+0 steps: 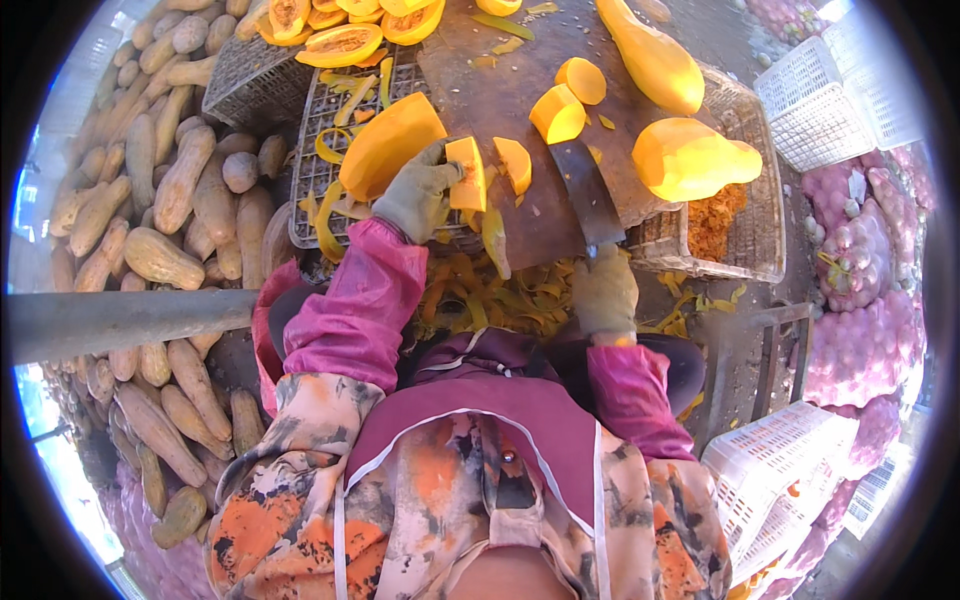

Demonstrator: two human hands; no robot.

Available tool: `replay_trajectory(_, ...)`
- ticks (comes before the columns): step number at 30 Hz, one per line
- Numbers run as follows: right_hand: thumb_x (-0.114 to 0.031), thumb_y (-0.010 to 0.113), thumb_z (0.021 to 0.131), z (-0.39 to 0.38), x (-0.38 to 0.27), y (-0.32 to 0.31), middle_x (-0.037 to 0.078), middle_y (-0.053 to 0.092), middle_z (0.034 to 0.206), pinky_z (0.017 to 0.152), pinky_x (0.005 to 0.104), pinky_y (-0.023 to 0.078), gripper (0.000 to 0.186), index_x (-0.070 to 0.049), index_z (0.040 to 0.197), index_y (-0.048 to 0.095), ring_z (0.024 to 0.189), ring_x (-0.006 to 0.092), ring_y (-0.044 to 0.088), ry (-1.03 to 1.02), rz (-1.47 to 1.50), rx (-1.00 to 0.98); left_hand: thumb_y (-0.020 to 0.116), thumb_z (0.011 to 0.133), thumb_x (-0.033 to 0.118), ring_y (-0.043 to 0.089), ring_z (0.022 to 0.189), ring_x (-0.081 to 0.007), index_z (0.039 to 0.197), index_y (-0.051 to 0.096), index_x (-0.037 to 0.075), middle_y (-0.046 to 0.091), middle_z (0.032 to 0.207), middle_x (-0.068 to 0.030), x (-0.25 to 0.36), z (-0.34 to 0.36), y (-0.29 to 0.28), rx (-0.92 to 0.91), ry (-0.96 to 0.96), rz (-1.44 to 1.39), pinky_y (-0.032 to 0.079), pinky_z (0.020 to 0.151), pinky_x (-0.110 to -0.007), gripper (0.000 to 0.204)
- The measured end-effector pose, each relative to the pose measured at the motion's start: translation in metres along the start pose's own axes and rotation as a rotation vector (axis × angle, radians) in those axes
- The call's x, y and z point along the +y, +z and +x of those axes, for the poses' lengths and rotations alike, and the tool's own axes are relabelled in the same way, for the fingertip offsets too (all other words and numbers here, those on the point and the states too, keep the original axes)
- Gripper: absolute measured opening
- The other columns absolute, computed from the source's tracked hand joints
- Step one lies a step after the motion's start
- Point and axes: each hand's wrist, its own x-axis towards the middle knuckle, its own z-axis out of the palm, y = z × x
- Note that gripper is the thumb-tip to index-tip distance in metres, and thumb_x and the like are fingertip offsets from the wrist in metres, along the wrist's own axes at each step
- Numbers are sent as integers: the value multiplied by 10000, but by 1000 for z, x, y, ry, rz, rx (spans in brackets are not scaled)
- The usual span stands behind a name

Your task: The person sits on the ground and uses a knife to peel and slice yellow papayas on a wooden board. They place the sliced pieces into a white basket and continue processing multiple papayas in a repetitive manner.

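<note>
My gloved left hand [412, 197] is closed on a cut piece of peeled orange squash [467, 175] at the near left of the brown board [475, 75]. A bigger chunk of peeled squash [392, 147] lies just left of that hand, touching or almost touching it. Another small squash wedge [514, 165] rests to the right of the held piece. In my gloved right hand [605, 293] is the handle of a knife [582, 195]. Its broad dark blade lies over the board, the tip beside two cut squash pieces [558, 113].
Whole peeled squashes [690, 160] lie at the board's right, above a crate [765, 225] holding orange scraps. Halved squashes [340, 45] sit at the far left. Unpeeled tan squashes [160, 255] are heaped left, behind a metal bar [130, 318]. Peelings [500, 295] cover the floor below.
</note>
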Motion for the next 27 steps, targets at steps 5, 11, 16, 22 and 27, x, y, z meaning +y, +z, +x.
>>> replay_trajectory(5, -214, 681, 864, 30, -23, 6, 256, 647, 1091, 881, 511, 525, 317, 1, 1077, 589, 1013, 440, 643, -64, -17, 11, 463, 952, -11, 588, 1255, -309, 1471, 417, -13, 575, 1353, -176, 1, -34, 15, -195, 40, -269, 472, 1100, -435, 521)
replay_trajectory(11, -294, 723, 864, 0, -66, -29, 205, 685, 1087, 829, 446, 538, 447, -6, 1189, 614, 955, 355, 684, -170, 809, 29, 474, 969, 64, 599, 1229, -303, 1464, 428, 2, 571, 1367, -163, 0, -46, 38, -455, 27, -400, 481, 1075, -415, 501)
replay_trajectory(16, -325, 718, 877, 0, -99, -45, 201, 734, 1009, 823, 375, 548, 510, 23, 1225, 584, 957, 271, 722, -138, 716, -261, 494, 1041, 167, 613, 1092, -176, 1389, 543, 15, 641, 1212, -92, -10, -56, 63, -125, 231, 420, 481, 992, -302, 383)
replay_trajectory(22, -339, 655, 917, 10, -89, -10, 216, 727, 1039, 815, 415, 561, 435, 3, 1180, 604, 969, 351, 723, -83, 805, -296, 492, 1064, 177, 584, 1155, -161, 1294, 628, 11, 649, 1241, -77, -28, -59, 77, -17, 250, 394, 432, 1054, -299, 314)
replay_trajectory(27, -303, 646, 930, 7, -74, 28, 201, 728, 1044, 787, 382, 556, 400, -17, 1208, 614, 922, 285, 727, -63, 842, -315, 512, 1058, 187, 604, 1080, -152, 1228, 653, 43, 663, 1156, -46, -45, -58, 69, 95, 63, 425, 466, 998, -290, 263)
